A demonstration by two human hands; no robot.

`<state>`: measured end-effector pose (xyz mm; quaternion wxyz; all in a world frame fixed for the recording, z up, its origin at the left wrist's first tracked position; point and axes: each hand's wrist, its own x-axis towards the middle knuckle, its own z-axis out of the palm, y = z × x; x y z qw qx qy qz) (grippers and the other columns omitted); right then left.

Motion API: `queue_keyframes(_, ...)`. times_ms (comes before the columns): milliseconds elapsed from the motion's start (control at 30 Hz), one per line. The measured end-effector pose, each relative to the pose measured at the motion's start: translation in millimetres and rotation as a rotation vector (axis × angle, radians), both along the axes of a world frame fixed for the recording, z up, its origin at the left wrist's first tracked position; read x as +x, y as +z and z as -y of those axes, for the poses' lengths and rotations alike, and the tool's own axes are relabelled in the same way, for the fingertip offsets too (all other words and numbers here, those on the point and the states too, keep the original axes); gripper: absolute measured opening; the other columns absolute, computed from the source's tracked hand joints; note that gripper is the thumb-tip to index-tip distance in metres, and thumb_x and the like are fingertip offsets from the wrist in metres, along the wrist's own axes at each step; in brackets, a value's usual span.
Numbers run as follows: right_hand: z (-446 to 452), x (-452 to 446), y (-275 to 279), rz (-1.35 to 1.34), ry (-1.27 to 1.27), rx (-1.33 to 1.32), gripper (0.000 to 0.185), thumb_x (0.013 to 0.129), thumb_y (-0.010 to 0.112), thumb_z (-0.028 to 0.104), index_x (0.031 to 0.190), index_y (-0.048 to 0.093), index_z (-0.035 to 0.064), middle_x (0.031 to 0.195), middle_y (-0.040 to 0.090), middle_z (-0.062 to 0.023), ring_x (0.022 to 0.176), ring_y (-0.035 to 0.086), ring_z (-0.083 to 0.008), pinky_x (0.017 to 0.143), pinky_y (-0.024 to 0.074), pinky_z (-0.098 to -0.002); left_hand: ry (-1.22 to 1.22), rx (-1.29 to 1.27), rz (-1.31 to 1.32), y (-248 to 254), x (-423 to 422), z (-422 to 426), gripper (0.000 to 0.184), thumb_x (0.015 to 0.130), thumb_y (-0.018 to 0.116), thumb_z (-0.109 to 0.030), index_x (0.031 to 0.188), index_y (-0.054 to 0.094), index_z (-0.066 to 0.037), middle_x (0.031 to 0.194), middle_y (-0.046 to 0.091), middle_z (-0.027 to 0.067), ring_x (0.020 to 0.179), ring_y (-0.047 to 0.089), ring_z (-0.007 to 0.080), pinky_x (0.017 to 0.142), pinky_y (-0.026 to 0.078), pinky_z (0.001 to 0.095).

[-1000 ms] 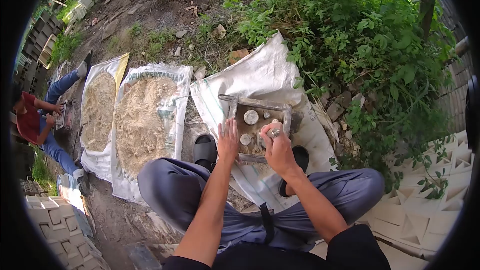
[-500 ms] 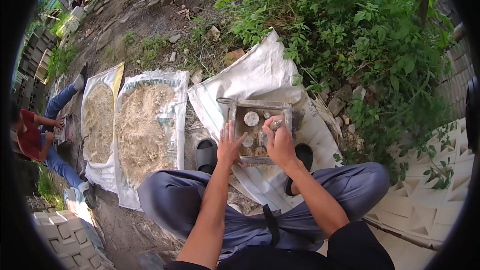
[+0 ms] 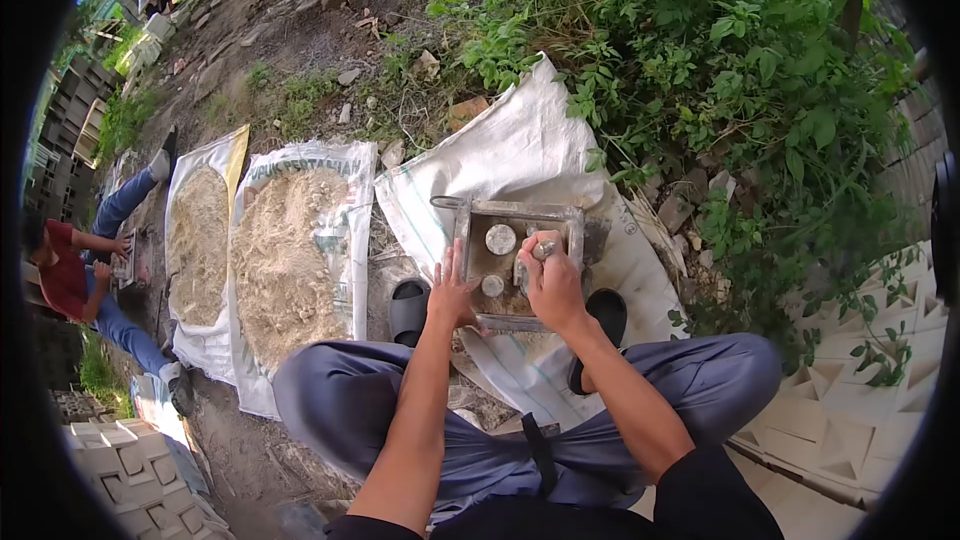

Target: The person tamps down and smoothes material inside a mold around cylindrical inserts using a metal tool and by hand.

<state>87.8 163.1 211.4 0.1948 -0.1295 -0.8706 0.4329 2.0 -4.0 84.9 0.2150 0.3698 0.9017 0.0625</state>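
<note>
In front of me a square mould-like frame (image 3: 530,208) lies on a white woven sack (image 3: 490,172), with pale round pieces inside, one larger disc (image 3: 500,238) and one smaller disc (image 3: 493,285). My left hand (image 3: 453,298) lies against the frame's left side, its fingers stretched out and holding nothing. Over the right part of the frame, my right hand (image 3: 553,285) is wrapped round a short grey rod with a rounded top (image 3: 543,250). The rod's lower end is mostly hidden by the hand.
Two sacks with sandy powder (image 3: 290,260) lie to the left. Beyond them sits a person in a red shirt (image 3: 68,270), hands at a small object. Leafy plants (image 3: 760,110) grow at right, above patterned pale blocks (image 3: 840,410). My sandals flank the frame.
My left hand has slid slightly left and down along the frame's side. My right hand has shifted a little left and down with the rod, uncovering less of the frame's middle.
</note>
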Motion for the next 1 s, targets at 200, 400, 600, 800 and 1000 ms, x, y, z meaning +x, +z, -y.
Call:
queue_keyframes(200, 2.1, 13.2, -8.3, 0.004, -0.046, 0.008, 0.011, 0.095, 0.056, 0.010, 0.099, 0.048, 0.0029, 0.086, 0.059, -0.0142, 0.077, 0.060, -0.0362, 0.070, 0.0476, -0.0409, 0.037, -0.079, 0.234, -11.0, -4.3, -3.2, 0.122, 0.028, 0.092, -0.050, 0.140, 0.049, -0.028, 0.156, -0.023, 0.0192, 0.146, -0.001, 0.0411, 0.115, 0.019, 0.0565)
queue_keyframes(400, -9.8, -12.0, 0.0, 0.258, -0.012, -0.111, 0.015, 0.097, 0.052, 0.018, 0.106, 0.044, 0.0076, 0.084, 0.061, -0.0164, 0.081, 0.059, -0.0440, 0.072, 0.0448, -0.0500, 0.065, -0.007, 0.242, -22.2, -9.4, -3.7, 0.126, 0.024, 0.093, -0.049, 0.140, 0.049, -0.028, 0.155, -0.025, 0.0193, 0.146, -0.001, 0.0412, 0.114, 0.020, 0.0596)
queue_keyframes(600, 16.3, -9.1, -16.5, 0.095, -0.003, -0.188, 0.018, 0.099, 0.048, 0.018, 0.110, 0.039, 0.0058, 0.093, 0.059, -0.0223, 0.090, 0.057, -0.0476, 0.075, 0.0436, -0.0516, 0.106, -0.046, 0.275, -13.4, -8.7, -7.2, 0.126, 0.025, 0.094, -0.048, 0.141, 0.049, -0.029, 0.155, -0.026, 0.0168, 0.147, 0.002, 0.0382, 0.114, 0.022, 0.0583)
queue_keyframes(800, 15.6, -20.7, -15.6, -0.003, 0.025, -0.135, 0.018, 0.101, 0.046, 0.021, 0.106, 0.040, 0.0047, 0.079, 0.052, -0.0163, 0.073, 0.054, -0.0329, 0.071, 0.0437, -0.0413, 0.094, -0.082, 0.305, -5.3, -10.4, -8.1, 0.119, 0.036, 0.095, -0.038, 0.143, 0.043, -0.031, 0.153, -0.033, 0.0121, 0.141, 0.025, 0.0408, 0.114, 0.030, 0.0505)
queue_keyframes(1000, -1.6, -23.6, -3.3, 0.037, 0.067, -0.389, 0.043, 0.099, 0.046, 0.044, 0.098, 0.049, 0.0011, 0.085, 0.057, -0.0193, 0.082, 0.058, -0.0350, 0.073, 0.0446, -0.0398, 0.108, -0.059, 0.263, -8.8, -9.2, -6.0, 0.119, 0.034, 0.095, -0.038, 0.142, 0.046, -0.028, 0.153, -0.030, 0.0160, 0.137, 0.035, 0.0405, 0.112, 0.035, 0.0484)
